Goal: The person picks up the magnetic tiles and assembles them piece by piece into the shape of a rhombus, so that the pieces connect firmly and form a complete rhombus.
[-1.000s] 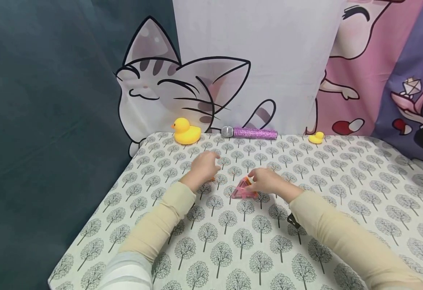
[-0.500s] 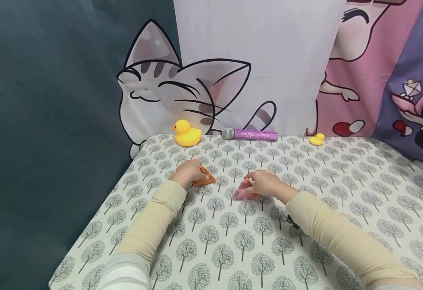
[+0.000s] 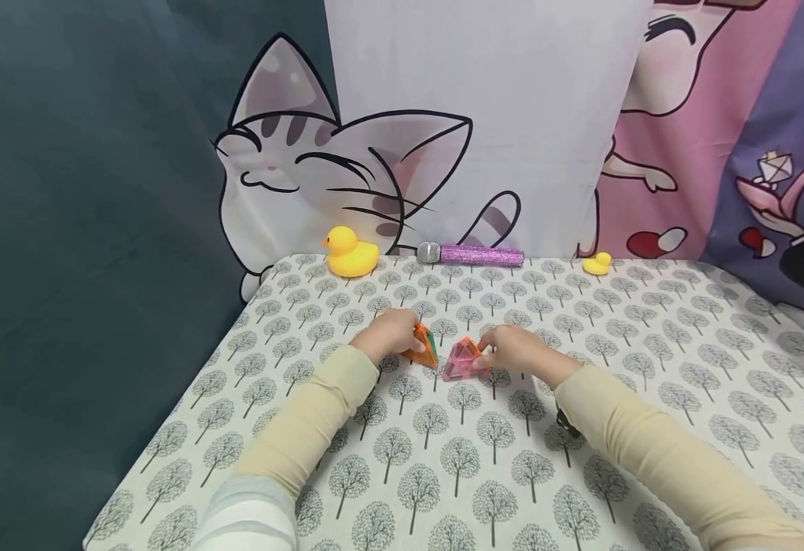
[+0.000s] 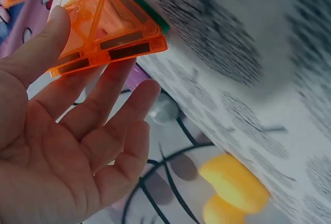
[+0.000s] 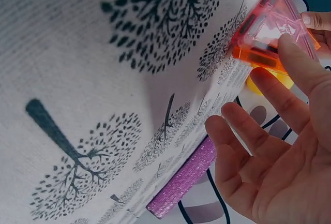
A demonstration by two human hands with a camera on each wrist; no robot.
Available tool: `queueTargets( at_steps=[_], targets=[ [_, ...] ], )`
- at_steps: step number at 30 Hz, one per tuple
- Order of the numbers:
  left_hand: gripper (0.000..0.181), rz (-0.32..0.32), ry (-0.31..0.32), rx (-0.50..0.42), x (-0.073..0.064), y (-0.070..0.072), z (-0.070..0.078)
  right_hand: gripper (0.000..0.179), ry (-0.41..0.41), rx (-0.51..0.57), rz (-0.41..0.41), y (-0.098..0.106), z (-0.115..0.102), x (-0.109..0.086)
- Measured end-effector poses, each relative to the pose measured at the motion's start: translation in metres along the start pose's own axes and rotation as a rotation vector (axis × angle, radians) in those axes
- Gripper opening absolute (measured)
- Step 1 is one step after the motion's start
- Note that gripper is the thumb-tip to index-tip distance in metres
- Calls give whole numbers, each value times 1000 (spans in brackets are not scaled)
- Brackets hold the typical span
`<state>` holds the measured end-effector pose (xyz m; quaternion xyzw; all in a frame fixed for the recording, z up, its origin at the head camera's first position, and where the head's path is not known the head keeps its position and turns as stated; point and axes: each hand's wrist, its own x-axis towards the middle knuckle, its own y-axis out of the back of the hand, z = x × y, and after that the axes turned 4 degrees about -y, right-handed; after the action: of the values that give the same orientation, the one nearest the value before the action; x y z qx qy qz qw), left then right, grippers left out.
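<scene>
Between thumb and fingers, my left hand (image 3: 390, 335) pinches a see-through orange triangular magnetic tile (image 4: 98, 27), which stands tilted near the tabletop. Along one side of it shows the edge of a green tile (image 4: 145, 4), mostly hidden behind the orange. To the right, my right hand (image 3: 514, 349) pinches a pink triangular magnetic tile (image 5: 279, 19), its thumb on the pink face. Another orange tile (image 5: 257, 58) meets the pink one along its edge. The two sets of tiles lean close to each other, with a narrow gap between them in the head view.
The table wears a white tree-print cloth (image 3: 443, 474). Along its back edge are a large yellow rubber duck (image 3: 352, 256), a glittery purple microphone (image 3: 481, 255) and a small yellow duck (image 3: 597, 264). Behind hangs a cartoon cat curtain (image 3: 409, 61).
My left hand first drew left with its orange tile, then came back right, close to the pink tile. The green tile has come into sight. My right hand stays nearly in place.
</scene>
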<state>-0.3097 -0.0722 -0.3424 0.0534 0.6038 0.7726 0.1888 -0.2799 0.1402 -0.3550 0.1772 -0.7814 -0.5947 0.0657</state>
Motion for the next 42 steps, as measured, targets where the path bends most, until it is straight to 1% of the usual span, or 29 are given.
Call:
queueTargets(
  at_steps=[4,7,15,17,23,27,32,37,42],
  targets=[
    [42,-9,-18,21,-1,-1,9,31,26,-2,20,0,2,1],
    [48,-21,-16,19,-1,-1,12,29,16,4,20,1,2,1],
    [48,-78,-55,-50,0,-4,13,26,8,-4,25,-1,3,0],
    [47,-81,-57,-48,-1,-5,14,26,13,-10,29,-1,4,1],
    [43,-75,-54,-78,-4,-6,17,28,16,-13,37,-2,4,2],
    [43,-67,-54,-99,-5,-7,19,28,10,6,43,-1,3,2],
    [44,-51,-55,-100,-5,-9,21,28,7,36,54,0,3,0],
    [45,-36,-60,-115,-5,-11,24,28,26,43,63,2,4,-1],
    [43,-42,-65,-113,-4,-13,27,26,27,67,85,5,1,-2]
  ],
)
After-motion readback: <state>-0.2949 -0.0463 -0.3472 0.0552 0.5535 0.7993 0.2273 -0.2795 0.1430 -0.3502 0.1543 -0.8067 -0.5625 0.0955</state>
